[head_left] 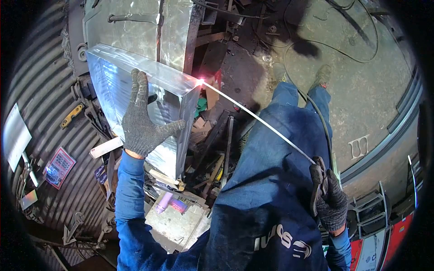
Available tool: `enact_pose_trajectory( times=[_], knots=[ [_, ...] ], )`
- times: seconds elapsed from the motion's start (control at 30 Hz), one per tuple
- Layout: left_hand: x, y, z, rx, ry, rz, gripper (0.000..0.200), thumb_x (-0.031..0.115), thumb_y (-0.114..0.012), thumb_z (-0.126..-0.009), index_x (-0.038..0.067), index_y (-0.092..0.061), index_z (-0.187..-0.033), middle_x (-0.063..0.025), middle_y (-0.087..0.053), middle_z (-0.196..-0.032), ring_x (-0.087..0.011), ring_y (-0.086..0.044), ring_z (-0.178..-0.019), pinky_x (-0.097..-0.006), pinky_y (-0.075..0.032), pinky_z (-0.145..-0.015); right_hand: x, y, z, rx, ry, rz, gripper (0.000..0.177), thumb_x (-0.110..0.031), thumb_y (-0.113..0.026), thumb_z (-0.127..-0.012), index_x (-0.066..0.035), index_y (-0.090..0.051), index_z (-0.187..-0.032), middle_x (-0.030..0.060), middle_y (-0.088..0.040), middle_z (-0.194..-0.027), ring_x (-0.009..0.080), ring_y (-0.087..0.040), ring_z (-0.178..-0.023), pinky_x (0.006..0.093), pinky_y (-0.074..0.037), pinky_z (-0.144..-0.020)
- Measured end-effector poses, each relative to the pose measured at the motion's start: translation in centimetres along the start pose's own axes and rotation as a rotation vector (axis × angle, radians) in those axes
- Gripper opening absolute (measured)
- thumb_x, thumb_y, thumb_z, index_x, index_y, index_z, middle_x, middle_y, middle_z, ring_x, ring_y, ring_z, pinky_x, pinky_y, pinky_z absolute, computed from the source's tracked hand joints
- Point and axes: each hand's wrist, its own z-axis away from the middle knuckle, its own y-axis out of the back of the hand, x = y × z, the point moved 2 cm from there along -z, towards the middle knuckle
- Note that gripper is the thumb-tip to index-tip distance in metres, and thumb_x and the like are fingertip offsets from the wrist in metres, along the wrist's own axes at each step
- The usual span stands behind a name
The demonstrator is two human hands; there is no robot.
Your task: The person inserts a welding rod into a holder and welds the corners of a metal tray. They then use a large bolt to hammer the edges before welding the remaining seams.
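A shiny sheet-metal box stands at the edge of the workbench, its open side facing me. My left hand, in a grey knitted glove, lies against it with fingers and thumb spread. Lower right, my right hand, also gloved, is closed around an electrode holder. From the holder a long pale welding rod runs up and left to the box's near top corner. A bright pinkish-white glow shines where the rod's tip meets that corner. The holder's jaws are partly hidden by my fingers.
The metal workbench carries a bar lying near its far side. Scrap wood and metal pieces crowd beneath it. A cable passes over my leg and loops across the floor. Corrugated sheeting lines the left.
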Motion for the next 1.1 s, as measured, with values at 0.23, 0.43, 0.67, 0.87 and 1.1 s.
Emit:
enact_pose_trajectory(
  times=[0.23, 0.43, 0.67, 0.87, 1.1],
  knots=[
    [-0.2, -0.1, 0.1, -0.018, 0.027, 0.064, 0.133, 0.052, -0.093, -0.056, 0.000, -0.024, -0.157, -0.0278, -0.023, -0.161, -0.0399, -0.029, -0.148, -0.0439, -0.038, -0.115, 0.4, -0.4, -0.1, 0.063, 0.082, -0.001, 0.067, -0.005, -0.071, -0.081, -0.002, -0.051, -0.145, 0.0203, -0.067, -0.127, 0.0288, -0.068, -0.113, 0.0366, -0.052, -0.096],
    [-0.7, 0.1, 0.9, -0.039, 0.008, 0.072, 0.097, 0.035, -0.081, -0.080, 0.006, -0.030, -0.156, -0.0229, -0.031, -0.159, -0.0366, -0.045, -0.139, -0.0393, -0.047, -0.108, -0.8, 0.0, 0.1, -0.024, 0.098, 0.277, 0.061, -0.003, -0.067, -0.087, -0.002, -0.049, -0.145, 0.0197, -0.063, -0.133, 0.0316, -0.066, -0.117, 0.0376, -0.051, -0.097],
    [-0.2, -0.2, -0.2, -0.004, -0.033, 0.107, 0.132, 0.050, -0.093, -0.058, 0.002, -0.021, -0.158, -0.0256, -0.024, -0.162, -0.0379, -0.039, -0.144, -0.0424, -0.049, -0.106, 0.1, -0.7, -0.2, 0.198, 0.158, 0.278, 0.057, -0.004, -0.065, -0.089, -0.006, -0.051, -0.144, 0.0195, -0.063, -0.132, 0.0338, -0.067, -0.112, 0.0377, -0.055, -0.088],
    [-0.3, -0.3, -0.1, -0.001, -0.044, 0.050, 0.134, 0.052, -0.093, -0.058, 0.000, -0.019, -0.158, -0.0243, -0.025, -0.162, -0.0359, -0.040, -0.143, -0.0442, -0.053, -0.101, 0.6, -0.5, -0.2, 0.190, 0.152, 0.181, 0.065, -0.008, -0.070, -0.084, -0.006, -0.050, -0.146, 0.0198, -0.066, -0.129, 0.0288, -0.069, -0.112, 0.0351, -0.054, -0.091],
    [-0.3, -0.3, -0.1, -0.003, -0.044, 0.015, 0.136, 0.054, -0.093, -0.057, 0.000, -0.020, -0.158, -0.0240, -0.026, -0.162, -0.0361, -0.043, -0.141, -0.0444, -0.053, -0.101, 1.1, -0.5, 0.0, 0.125, 0.088, -0.019, 0.074, -0.007, -0.072, -0.081, -0.007, -0.045, -0.150, 0.0179, -0.065, -0.131, 0.0259, -0.066, -0.116, 0.0347, -0.051, -0.096]
  ],
)
